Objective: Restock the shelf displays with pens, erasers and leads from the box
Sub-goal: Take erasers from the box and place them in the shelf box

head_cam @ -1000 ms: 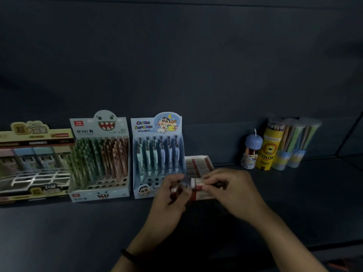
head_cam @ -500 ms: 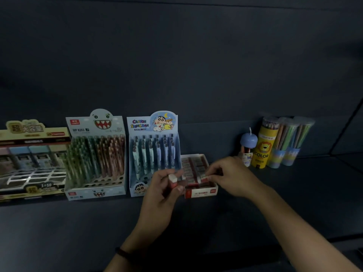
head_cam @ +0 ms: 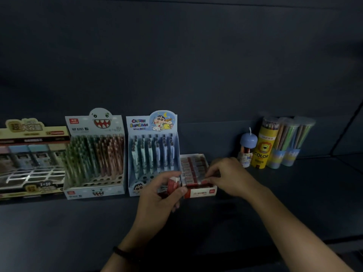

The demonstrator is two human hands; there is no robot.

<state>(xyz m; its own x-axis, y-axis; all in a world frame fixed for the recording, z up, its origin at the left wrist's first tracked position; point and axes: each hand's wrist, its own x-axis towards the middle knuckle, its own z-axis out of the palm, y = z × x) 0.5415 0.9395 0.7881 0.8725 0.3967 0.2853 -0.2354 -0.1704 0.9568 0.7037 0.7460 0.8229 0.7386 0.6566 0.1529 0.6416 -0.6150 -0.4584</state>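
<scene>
A low red-and-white eraser display box [head_cam: 200, 191] sits on the dark shelf, right of the cartoon pen display [head_cam: 153, 154]. Rows of red-sleeved erasers [head_cam: 191, 165] fill it. My left hand [head_cam: 159, 197] grips a small stack of red-and-white erasers [head_cam: 173, 184] just left of the box's front corner. My right hand [head_cam: 227, 175] reaches over the box's front right part, its fingertips pinching an eraser [head_cam: 204, 181] in the front row.
A monster-face pen display [head_cam: 94, 154] and a beige display of lead cases [head_cam: 31, 160] stand to the left. At the right are a blue-capped tube [head_cam: 247, 150], a yellow lion pencil tube [head_cam: 263, 148] and clear pencil tubes [head_cam: 290, 142]. The dark shelf [head_cam: 294, 203] runs along the front.
My right hand has moved from my left hand over to the eraser box and lowered an eraser into its front row. My left hand keeps its stack beside the box.
</scene>
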